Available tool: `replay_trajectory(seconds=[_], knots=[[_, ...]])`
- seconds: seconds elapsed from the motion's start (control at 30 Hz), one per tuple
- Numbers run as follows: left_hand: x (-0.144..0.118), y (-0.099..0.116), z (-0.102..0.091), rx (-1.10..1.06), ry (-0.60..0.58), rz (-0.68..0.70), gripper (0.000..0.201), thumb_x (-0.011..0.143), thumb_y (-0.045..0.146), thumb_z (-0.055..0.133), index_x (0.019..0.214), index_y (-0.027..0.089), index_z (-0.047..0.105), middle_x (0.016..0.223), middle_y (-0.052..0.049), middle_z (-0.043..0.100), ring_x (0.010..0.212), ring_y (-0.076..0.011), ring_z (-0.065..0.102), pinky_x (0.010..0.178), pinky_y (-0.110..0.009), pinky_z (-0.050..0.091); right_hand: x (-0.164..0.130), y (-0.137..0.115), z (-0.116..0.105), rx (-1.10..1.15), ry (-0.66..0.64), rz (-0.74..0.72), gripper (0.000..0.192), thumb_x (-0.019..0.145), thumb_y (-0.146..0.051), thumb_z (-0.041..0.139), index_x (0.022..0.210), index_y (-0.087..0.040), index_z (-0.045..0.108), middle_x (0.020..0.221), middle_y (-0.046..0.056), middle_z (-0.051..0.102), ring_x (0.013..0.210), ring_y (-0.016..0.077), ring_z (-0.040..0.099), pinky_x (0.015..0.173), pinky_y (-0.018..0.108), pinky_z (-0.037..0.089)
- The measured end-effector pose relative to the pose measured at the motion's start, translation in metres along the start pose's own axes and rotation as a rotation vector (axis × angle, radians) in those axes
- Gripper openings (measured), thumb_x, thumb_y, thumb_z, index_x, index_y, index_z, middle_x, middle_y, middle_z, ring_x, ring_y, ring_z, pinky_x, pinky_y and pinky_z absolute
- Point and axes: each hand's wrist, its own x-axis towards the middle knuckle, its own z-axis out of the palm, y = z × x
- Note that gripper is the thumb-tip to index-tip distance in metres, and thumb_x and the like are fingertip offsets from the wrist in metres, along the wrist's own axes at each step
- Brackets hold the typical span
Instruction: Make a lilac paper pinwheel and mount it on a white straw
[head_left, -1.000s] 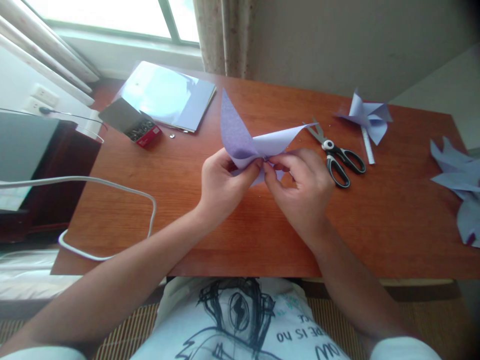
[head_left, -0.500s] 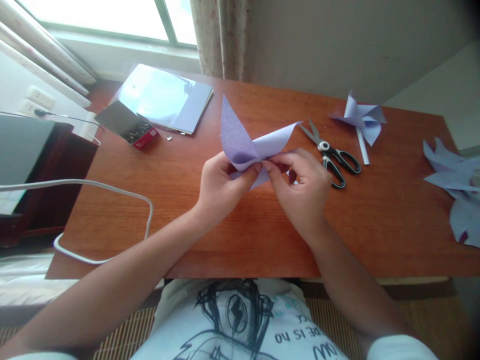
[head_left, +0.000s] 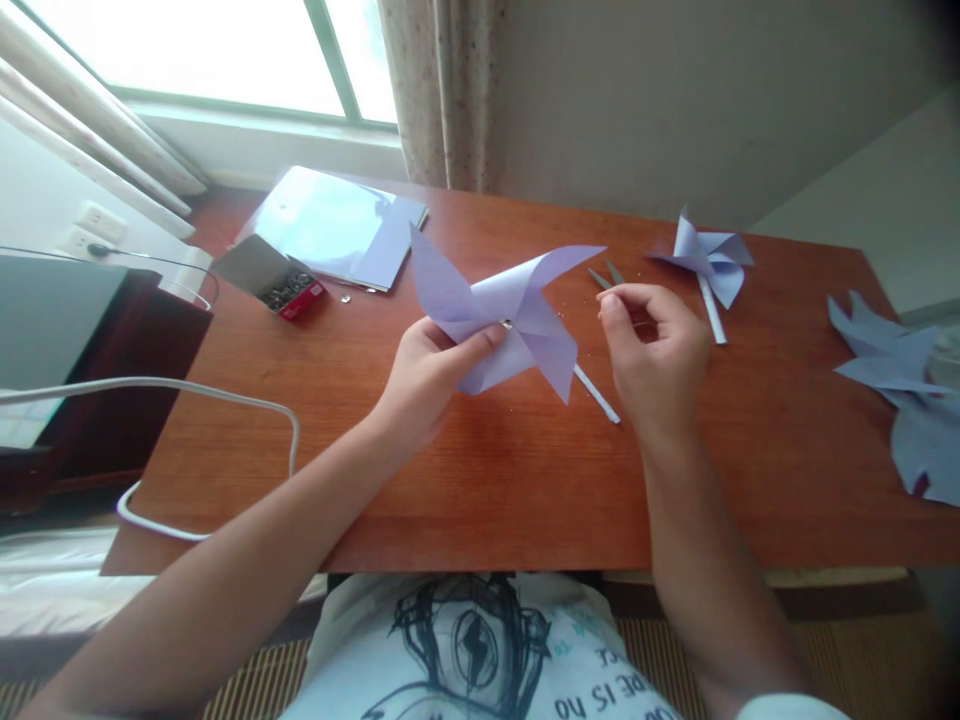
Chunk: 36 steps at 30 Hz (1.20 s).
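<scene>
My left hand (head_left: 439, 375) grips a lavender paper pinwheel (head_left: 551, 345) by its left side, thumb pressed near the middle. A small metal thumbtack (head_left: 507, 324) shows at the pinwheel's centre, where the folded corners meet. To the right, apart from the pinwheel, my right hand (head_left: 654, 345) is closed with thumb and forefinger together; whatever they may pinch is too small to make out. A rolled white paper stick (head_left: 598, 395) lies between the hands, its upper end hidden by the pinwheel. Behind my right hand, only the blades of the scissors (head_left: 606, 276) show.
A finished pinwheel (head_left: 709, 258) on a stick lies at the back right. Cut lavender paper pieces (head_left: 885, 360) sit at the right edge. Back left are a red box (head_left: 301, 298) of thumbtacks, a loose tack (head_left: 345, 298) and a glossy folder (head_left: 330, 225). A white cable (head_left: 225, 383) loops at left.
My right hand has let go of the pinwheel's centre and moved right, now in front of the scissors. The pinwheel has turned to face me, showing the tack and the stick.
</scene>
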Motion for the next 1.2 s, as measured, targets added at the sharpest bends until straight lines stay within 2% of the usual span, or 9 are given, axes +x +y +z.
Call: replay_trajectory(seconds=[0.2, 0.3, 0.37, 0.43, 0.57, 0.67, 0.77, 0.97, 1.2], knots=[[0.002, 0.006, -0.002, -0.116, -0.044, -0.092, 0.028, 0.067, 0.028, 0.089, 0.089, 0.015, 0.078, 0.085, -0.003, 0.078, 0.073, -0.0151, 0.071, 0.069, -0.022, 0.054, 0.000, 0.030, 0.018, -0.197, -0.348, 0.000, 0.020, 0.086, -0.033, 0.067, 0.097, -0.018, 0.073, 0.088, 0.008, 0.071, 0.071, 0.0205, 0.063, 0.068, 0.033, 0.049], [0.002, 0.006, -0.003, -0.137, -0.054, -0.102, 0.027, 0.068, 0.026, 0.089, 0.089, 0.014, 0.078, 0.085, -0.003, 0.078, 0.072, -0.0140, 0.070, 0.070, -0.022, 0.054, -0.003, 0.023, 0.021, -0.249, -0.377, -0.020, 0.018, 0.085, -0.028, 0.065, 0.097, -0.017, 0.073, 0.091, 0.010, 0.070, 0.078, 0.0231, 0.064, 0.071, 0.035, 0.049], [0.001, 0.006, -0.003, -0.150, -0.062, -0.100, 0.027, 0.068, 0.026, 0.089, 0.090, 0.014, 0.078, 0.085, -0.003, 0.078, 0.072, -0.0136, 0.070, 0.071, -0.022, 0.054, -0.002, 0.016, 0.018, -0.120, -0.331, 0.025, 0.017, 0.086, -0.031, 0.065, 0.095, -0.018, 0.073, 0.092, 0.009, 0.070, 0.079, 0.0224, 0.064, 0.074, 0.034, 0.050], [0.001, 0.006, -0.004, -0.144, -0.075, -0.110, 0.028, 0.068, 0.026, 0.089, 0.091, 0.015, 0.078, 0.086, -0.004, 0.079, 0.073, -0.0141, 0.070, 0.071, -0.022, 0.054, 0.000, 0.009, 0.014, 0.179, -0.319, 0.143, 0.023, 0.090, -0.041, 0.063, 0.093, -0.020, 0.072, 0.091, 0.006, 0.071, 0.080, 0.0206, 0.065, 0.075, 0.032, 0.051], [-0.001, 0.004, -0.004, -0.062, -0.110, -0.136, 0.030, 0.069, 0.029, 0.089, 0.092, 0.014, 0.078, 0.091, -0.007, 0.080, 0.075, -0.0165, 0.071, 0.070, -0.024, 0.054, -0.001, -0.003, 0.011, 0.823, -0.511, 0.425, 0.040, 0.097, -0.057, 0.050, 0.094, -0.023, 0.072, 0.085, 0.003, 0.071, 0.078, 0.0192, 0.066, 0.075, 0.031, 0.053], [-0.001, -0.001, -0.003, -0.009, -0.122, -0.093, 0.030, 0.069, 0.030, 0.089, 0.092, 0.013, 0.078, 0.092, -0.007, 0.079, 0.078, -0.0177, 0.071, 0.073, -0.025, 0.054, -0.007, -0.010, 0.014, 0.946, -0.608, 0.488, 0.033, 0.091, -0.055, 0.062, 0.093, -0.024, 0.073, 0.084, 0.001, 0.070, 0.076, 0.0186, 0.064, 0.072, 0.030, 0.053], [0.000, -0.005, -0.003, 0.031, -0.139, -0.053, 0.032, 0.068, 0.031, 0.089, 0.091, 0.013, 0.076, 0.090, -0.006, 0.078, 0.078, -0.0174, 0.069, 0.074, -0.026, 0.053, -0.013, -0.014, 0.021, 0.938, -0.605, 0.468, 0.023, 0.084, -0.045, 0.075, 0.093, -0.024, 0.073, 0.086, -0.001, 0.070, 0.081, 0.0185, 0.064, 0.076, 0.029, 0.053], [0.008, -0.011, -0.006, 0.165, -0.037, 0.169, 0.040, 0.070, 0.034, 0.088, 0.097, 0.018, 0.062, 0.092, -0.002, 0.072, 0.081, -0.0165, 0.068, 0.071, -0.025, 0.053, -0.021, -0.019, 0.028, 0.902, -0.507, 0.405, 0.017, 0.087, -0.040, 0.073, 0.092, -0.023, 0.072, 0.082, -0.002, 0.065, 0.078, 0.0163, 0.061, 0.073, 0.027, 0.049], [0.010, -0.014, -0.014, 0.578, 0.204, 0.554, 0.058, 0.071, 0.034, 0.086, 0.116, 0.024, 0.050, 0.117, -0.006, 0.062, 0.109, -0.0220, 0.063, 0.092, -0.035, 0.050, -0.026, -0.025, 0.024, 0.896, -0.524, 0.360, 0.030, 0.088, -0.052, 0.068, 0.100, -0.025, 0.071, 0.091, 0.001, 0.069, 0.082, 0.0200, 0.063, 0.073, 0.031, 0.052]])
